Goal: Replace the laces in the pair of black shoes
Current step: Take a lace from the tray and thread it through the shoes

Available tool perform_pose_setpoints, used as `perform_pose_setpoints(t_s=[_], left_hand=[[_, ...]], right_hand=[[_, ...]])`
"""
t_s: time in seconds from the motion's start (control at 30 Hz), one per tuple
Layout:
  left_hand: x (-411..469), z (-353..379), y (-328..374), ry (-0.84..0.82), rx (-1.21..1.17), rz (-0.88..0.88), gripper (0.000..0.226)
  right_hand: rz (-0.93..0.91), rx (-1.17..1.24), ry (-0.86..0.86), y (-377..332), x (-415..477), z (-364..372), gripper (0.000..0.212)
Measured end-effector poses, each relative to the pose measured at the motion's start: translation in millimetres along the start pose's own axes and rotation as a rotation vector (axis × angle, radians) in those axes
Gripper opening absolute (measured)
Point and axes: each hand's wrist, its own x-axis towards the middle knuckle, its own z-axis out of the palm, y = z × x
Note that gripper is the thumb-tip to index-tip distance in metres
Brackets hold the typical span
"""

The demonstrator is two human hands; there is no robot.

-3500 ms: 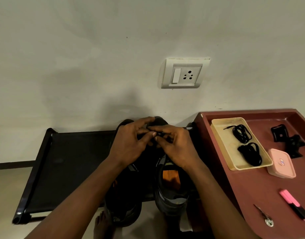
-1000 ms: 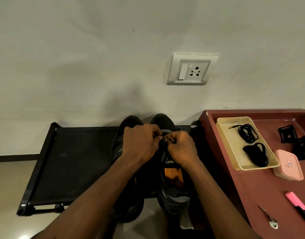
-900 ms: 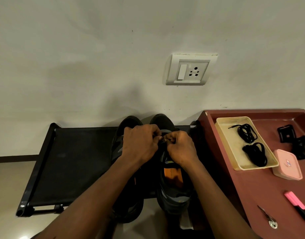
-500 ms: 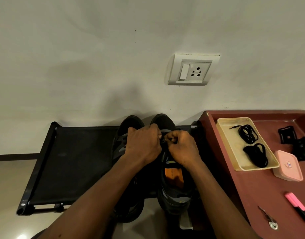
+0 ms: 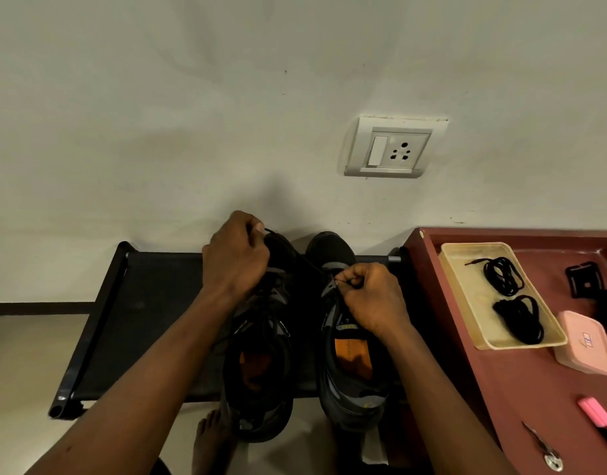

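Left hand pinches black lace, drawn taut up and away. Lace runs rightward to right hand, fingers curled, pinching it at front eyelets of right shoe. Probably stripping the old lace; next, draw it clear. Two new laces wait in tray, far right.

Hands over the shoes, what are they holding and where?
One thin black shoelace: left hand pinches its raised end, right hand pinches it at the right black shoe.
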Motion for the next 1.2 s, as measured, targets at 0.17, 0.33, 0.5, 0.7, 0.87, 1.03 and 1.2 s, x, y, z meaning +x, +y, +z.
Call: perform_pose_setpoints(t_s=[0.17, 0.33, 0.5, 0.7, 0.87, 1.03, 1.2], left_hand=[[17, -11, -11, 0.184, -0.299, -0.245, 0.012], [17, -4, 8, -0.055, -0.981, -0.345, 0.015], [1, 14, 29, -0.404, -1.239, -0.475, 0.018], [-11, 23, 32, -0.514, -0.130, 0.114, 0.007], [-23, 30, 33, -0.539, 0.226, 0.290, 0.021], [-17, 28, 30, -0.402, 0.311, 0.389, 0.012], [-2, 10, 15, -0.176, 0.346, 0.328, 0.012]], right_hand=[[-0.002, 0.026, -0.002, 0, 0, 0, 0.031], [-0.013, 0.001, 0.019, 0, 1, 0, 0.033], [-0.009, -0.012, 0.015, 0, 0, -1, 0.029], [-0.003, -0.011, -0.022, -1, -1, -2, 0.016], [-0.003, -0.016, -0.017, -2, -1, -2, 0.012], [-0.026, -0.051, 0.002, 0, -1, -2, 0.015], [-0.035, -0.085, 0.034, 2, -1, -2, 0.012]])
